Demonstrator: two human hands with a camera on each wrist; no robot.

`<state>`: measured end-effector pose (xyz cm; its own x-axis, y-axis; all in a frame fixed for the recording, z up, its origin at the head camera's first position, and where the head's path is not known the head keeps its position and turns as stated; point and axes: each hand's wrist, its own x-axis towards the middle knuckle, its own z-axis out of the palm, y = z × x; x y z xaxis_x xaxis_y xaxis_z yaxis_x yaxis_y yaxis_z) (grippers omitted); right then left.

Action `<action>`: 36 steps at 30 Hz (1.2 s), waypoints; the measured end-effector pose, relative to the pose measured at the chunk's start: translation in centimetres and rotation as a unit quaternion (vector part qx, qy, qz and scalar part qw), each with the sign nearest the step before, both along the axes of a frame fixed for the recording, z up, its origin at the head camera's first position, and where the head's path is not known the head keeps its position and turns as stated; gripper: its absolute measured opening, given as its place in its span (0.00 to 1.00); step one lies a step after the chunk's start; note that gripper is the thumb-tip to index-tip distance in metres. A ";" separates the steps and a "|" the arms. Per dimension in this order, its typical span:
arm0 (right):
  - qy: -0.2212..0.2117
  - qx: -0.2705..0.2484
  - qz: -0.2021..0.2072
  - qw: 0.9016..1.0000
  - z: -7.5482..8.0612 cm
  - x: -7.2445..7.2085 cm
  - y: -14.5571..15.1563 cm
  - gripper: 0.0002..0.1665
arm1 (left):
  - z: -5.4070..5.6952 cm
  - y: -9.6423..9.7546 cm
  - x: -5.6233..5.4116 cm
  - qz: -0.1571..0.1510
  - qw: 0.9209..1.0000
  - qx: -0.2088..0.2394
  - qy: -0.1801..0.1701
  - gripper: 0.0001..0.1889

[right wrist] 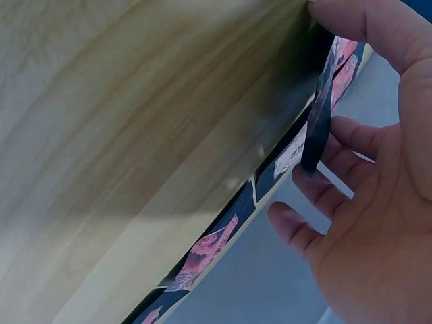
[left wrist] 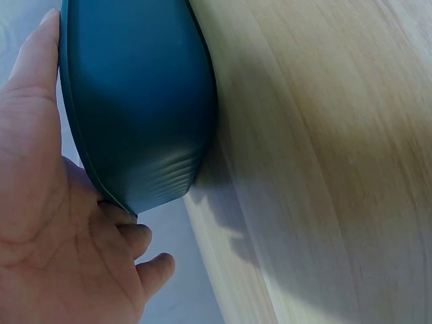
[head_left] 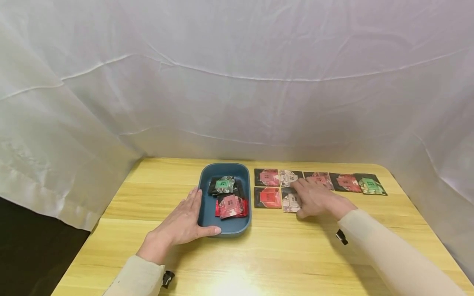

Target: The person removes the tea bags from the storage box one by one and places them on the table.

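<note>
My left hand [head_left: 181,218] lies along the left wall of a blue plastic bin [head_left: 205,224], its thumb on the near rim and its fingers extended. In the left wrist view the palm is beside the bin's outer wall [left wrist: 142,101]. My right hand [head_left: 314,197] pinches a small square sachet [head_left: 290,203] with a pale label in the nearer row. The right wrist view shows that sachet [right wrist: 317,128] edge-on between thumb and fingers. Just left of it lies a red sachet [head_left: 268,198]. Inside the bin are a green-labelled sachet [head_left: 223,185] and several red ones [head_left: 230,205], overlapping.
Behind the right hand runs a row of sachets, from a pink-labelled one [head_left: 266,177] to a green-labelled one [head_left: 371,184] at the right. They lie on a light wooden table [head_left: 259,263]. A pale cloth curtain [head_left: 237,102] hangs along the back and sides.
</note>
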<state>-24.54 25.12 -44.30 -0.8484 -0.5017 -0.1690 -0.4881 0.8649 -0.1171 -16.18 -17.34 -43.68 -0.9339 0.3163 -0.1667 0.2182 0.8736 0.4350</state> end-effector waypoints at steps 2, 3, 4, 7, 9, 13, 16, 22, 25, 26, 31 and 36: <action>-0.003 0.004 -0.005 1.000 0.0 0.0 0.0 0.60 | 0.0 0.0 0.0 0.000 1.000 0.000 0.001 0.71; -0.003 0.006 -0.005 1.000 0.0 0.0 0.0 0.60 | 0.0 0.0 0.0 -0.001 1.000 -0.001 0.001 0.72; -0.004 0.009 -0.006 1.000 0.1 0.0 0.0 0.61 | 0.0 -0.1 0.0 -0.001 1.000 -0.001 0.002 0.72; -0.009 0.016 -0.010 1.000 0.3 0.0 -0.1 0.61 | 0.0 -0.1 0.0 -0.002 1.000 0.001 0.001 0.72; -0.009 0.018 -0.010 1.000 0.4 0.0 -0.1 0.61 | 0.0 -0.1 0.0 -0.001 1.000 0.002 0.001 0.72; -0.013 0.018 -0.015 1.000 0.6 0.1 -0.2 0.60 | 0.1 -0.2 0.0 -0.001 1.000 0.002 -0.001 0.71; -0.019 0.020 -0.019 0.999 0.6 0.1 -0.2 0.60 | 0.1 -0.2 0.0 -0.002 1.000 0.001 -0.002 0.71; -0.007 0.020 -0.019 1.000 1.2 0.2 -0.5 0.60 | 0.1 -0.2 0.0 -0.003 1.000 0.000 0.000 0.71; 0.014 0.003 -0.008 1.000 2.2 0.3 -1.4 0.55 | 0.1 -0.1 0.0 -0.002 1.000 -0.005 0.002 0.71; 0.021 -0.004 -0.005 1.000 2.6 0.4 -1.9 0.53 | 0.1 -0.1 0.0 -0.002 1.000 -0.007 0.004 0.71; 0.064 -0.035 0.025 0.997 4.3 0.5 -5.4 0.44 | 0.0 0.0 0.1 0.001 1.000 -0.016 0.014 0.72; 0.100 -0.047 0.060 0.992 5.1 0.8 -9.8 0.40 | -0.2 0.1 0.1 -0.001 1.000 -0.019 0.018 0.72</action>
